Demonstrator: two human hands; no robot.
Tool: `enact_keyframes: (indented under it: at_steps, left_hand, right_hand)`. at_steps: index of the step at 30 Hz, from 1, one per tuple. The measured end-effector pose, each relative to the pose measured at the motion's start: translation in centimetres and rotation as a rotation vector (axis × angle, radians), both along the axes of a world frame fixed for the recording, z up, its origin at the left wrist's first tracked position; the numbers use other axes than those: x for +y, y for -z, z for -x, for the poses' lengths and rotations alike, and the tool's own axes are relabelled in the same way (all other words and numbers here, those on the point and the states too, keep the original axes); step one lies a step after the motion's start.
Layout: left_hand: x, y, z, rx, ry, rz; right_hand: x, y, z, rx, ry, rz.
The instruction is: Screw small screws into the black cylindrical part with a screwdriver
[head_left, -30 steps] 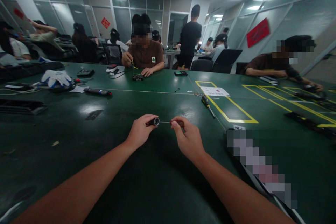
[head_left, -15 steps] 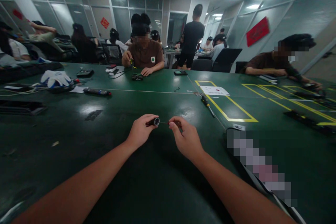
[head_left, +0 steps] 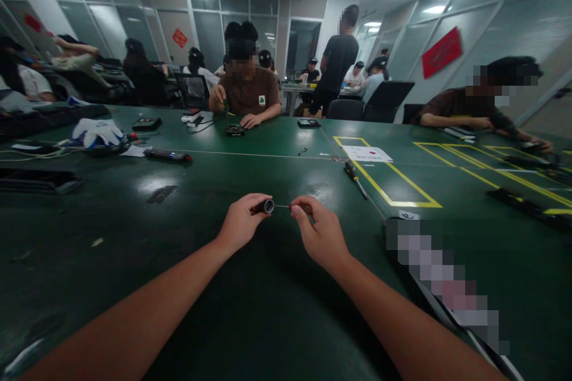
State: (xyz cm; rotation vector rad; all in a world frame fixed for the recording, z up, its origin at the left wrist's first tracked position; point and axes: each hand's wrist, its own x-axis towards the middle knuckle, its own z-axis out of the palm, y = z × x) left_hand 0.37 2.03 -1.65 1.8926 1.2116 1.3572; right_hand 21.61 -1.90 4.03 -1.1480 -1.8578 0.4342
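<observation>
My left hand is closed around a short black screwdriver handle whose metal-ringed end points right. My right hand pinches the far end of a thin metal bit between thumb and fingers, and the bit's near end meets the handle's socket. Both hands hover just above the dark green table, a few centimetres apart, near its middle.
A yellow-handled screwdriver lies beside a yellow-taped rectangle holding a white paper. White gloves and a black tool lie far left. A person in brown works opposite; another sits at right. A blurred object lies right.
My hands have stayed almost still; the right thumb shifted slightly along the bit. A person standing in the background has walked to the right.
</observation>
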Motion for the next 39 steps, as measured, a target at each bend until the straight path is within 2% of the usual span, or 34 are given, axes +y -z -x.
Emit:
enact_keyframes:
  at_steps: [10, 18, 25, 31, 39]
  left_hand:
    - [0.03, 0.00, 0.04, 0.015, -0.015, -0.002]
    - [0.10, 0.14, 0.07, -0.008, -0.028, -0.002]
    - [0.06, 0.09, 0.10, -0.013, -0.017, 0.014]
    - [0.17, 0.26, -0.02, -0.022, -0.043, 0.053]
    - [-0.36, -0.43, -0.48, -0.051, -0.025, 0.089]
  right_hand:
    - [-0.01, -0.10, 0.11, 0.001, -0.036, 0.044]
    - [-0.36, -0.15, 0.32, -0.069, -0.011, -0.019]
    - [-0.13, -0.10, 0.19, -0.020, -0.015, 0.005]
    - [0.19, 0.43, 0.04, 0.141, -0.007, 0.056]
    - [-0.03, 0.13, 0.13, 0.104, -0.010, 0.045]
